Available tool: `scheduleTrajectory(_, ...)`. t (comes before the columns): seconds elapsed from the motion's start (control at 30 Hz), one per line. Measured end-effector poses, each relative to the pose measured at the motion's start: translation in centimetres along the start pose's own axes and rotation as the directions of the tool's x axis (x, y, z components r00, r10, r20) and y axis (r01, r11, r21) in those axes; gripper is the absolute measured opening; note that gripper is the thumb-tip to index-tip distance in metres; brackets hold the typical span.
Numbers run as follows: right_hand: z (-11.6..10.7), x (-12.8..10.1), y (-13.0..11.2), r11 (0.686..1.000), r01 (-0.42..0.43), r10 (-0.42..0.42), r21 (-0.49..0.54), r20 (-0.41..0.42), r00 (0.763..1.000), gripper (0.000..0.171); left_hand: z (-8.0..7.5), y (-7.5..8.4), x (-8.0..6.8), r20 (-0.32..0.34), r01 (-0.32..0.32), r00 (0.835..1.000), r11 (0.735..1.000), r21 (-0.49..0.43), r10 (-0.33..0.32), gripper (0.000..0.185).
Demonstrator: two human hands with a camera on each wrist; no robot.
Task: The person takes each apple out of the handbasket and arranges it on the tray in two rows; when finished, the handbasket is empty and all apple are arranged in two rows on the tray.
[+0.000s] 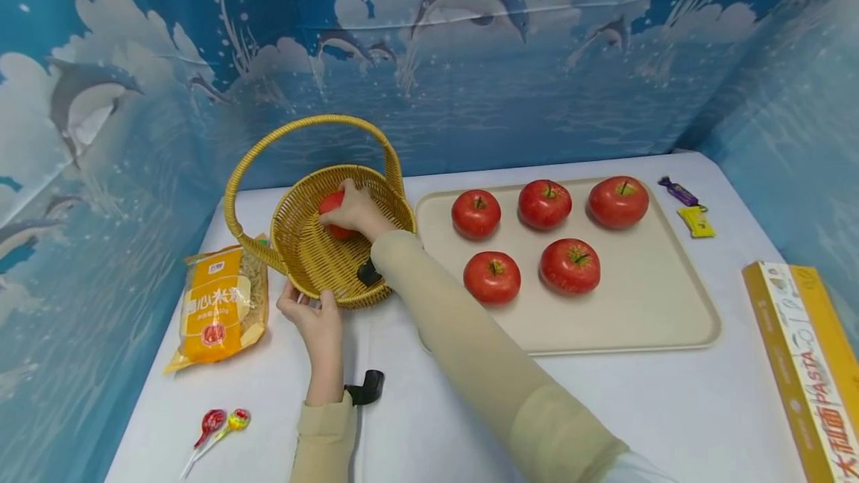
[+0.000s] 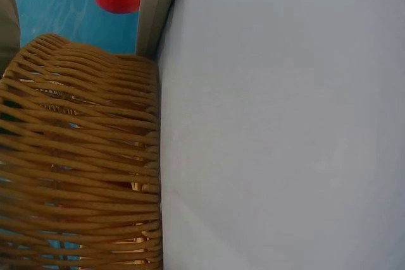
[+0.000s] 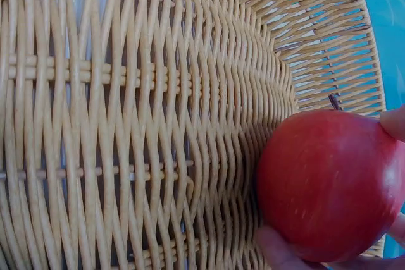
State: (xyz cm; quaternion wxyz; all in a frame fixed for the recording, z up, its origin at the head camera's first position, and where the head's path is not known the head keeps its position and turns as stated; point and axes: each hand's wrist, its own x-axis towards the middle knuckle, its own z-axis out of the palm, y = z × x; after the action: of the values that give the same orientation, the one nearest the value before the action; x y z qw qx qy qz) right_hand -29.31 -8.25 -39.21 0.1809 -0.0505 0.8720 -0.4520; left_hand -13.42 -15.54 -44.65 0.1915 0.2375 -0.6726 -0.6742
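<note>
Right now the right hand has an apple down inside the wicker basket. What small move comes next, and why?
Probably let go: open the right hand and lift it straight out. The apple already sits low against the woven wall of the basket, fingertips pinching its edges, while the left hand steadies the near rim. Five apples wait on the tray.

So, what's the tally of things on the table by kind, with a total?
Apples: 6, five on the tray, one held by the right hand in the basket
Baskets: 1, left hand at its rim
Trays: 1
Lollipops: 2
Wrapped candies: 2
Noodle bags: 1
Pasta boxes: 1
Total: 14
</note>
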Motion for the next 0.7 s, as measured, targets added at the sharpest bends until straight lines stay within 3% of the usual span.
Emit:
scheduleTrajectory(0.2, -0.3, -0.2, 0.0, 0.999, -0.035, 0.035, 0.034, 0.017, 0.999, 0.074, 0.1, 0.0, 0.1, -0.005, 0.003, 1.0, 1.0, 0.0, -0.003, 0.057)
scheduleTrajectory(0.33, -0.9, -0.7, 0.1, 0.988, -0.078, 0.065, 0.134, 0.097, 0.993, 0.075, 0.0, 0.0, -0.1, -0.006, 0.007, 1.0, 1.0, 0.003, -0.007, 0.057)
scheduleTrajectory(0.47, -2.3, -1.6, 0.1, 0.959, -0.078, 0.022, 0.271, 0.201, 0.979, 0.07, 0.0, 0.0, -0.2, 0.0, 0.012, 1.0, 1.0, -0.001, -0.012, 0.057)
scheduleTrajectory(0.57, -3.9, -2.6, -0.3, 0.914, -0.069, -0.043, 0.4, 0.265, 0.963, 0.067, -0.2, 0.1, -0.2, 0.01, 0.019, 1.0, 1.0, -0.005, -0.019, 0.057)
scheduleTrajectory(0.7, -6.6, -4.7, -0.5, 0.802, -0.08, -0.154, 0.591, 0.334, 0.93, 0.067, -0.5, 0.5, -0.3, 0.033, 0.03, 0.999, 1.0, 0.0, -0.03, 0.058)
